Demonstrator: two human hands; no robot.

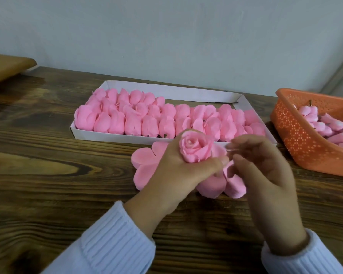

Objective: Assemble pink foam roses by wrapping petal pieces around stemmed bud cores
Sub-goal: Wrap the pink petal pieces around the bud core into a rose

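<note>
**A:** From the head view, what is each hand doing?

**B:** The left hand grips a half-built rose. The thumb lies across its base, the fingers curl behind, and the bloom faces up. The right hand is just beside it with its fingers curled in toward the rose. They're blurred, so I cannot tell whether they pinch a petal or hold nothing.

**A:** Where are the loose petals?

**B:** A flat petal piece lies on the wooden table right under both hands. Its lobes show to the left of the left hand and below the right hand's fingers. The rose's stem is hidden.

**A:** And the supplies?

**B:** Beyond the hands is a white cardboard tray packed with rows of pink foam blooms. Off to the right of the right hand, an orange basket holds pink buds.

**A:** How should this wrap be done well?

**B:** I'd say the next petal layer is going on. Keep the left thumb firm at the base so the inner layers don't unwind. Lift one lobe at a time and overlap each a little over the last. Foam creases easily, so press only low down and leave the rims free to flare.
</note>
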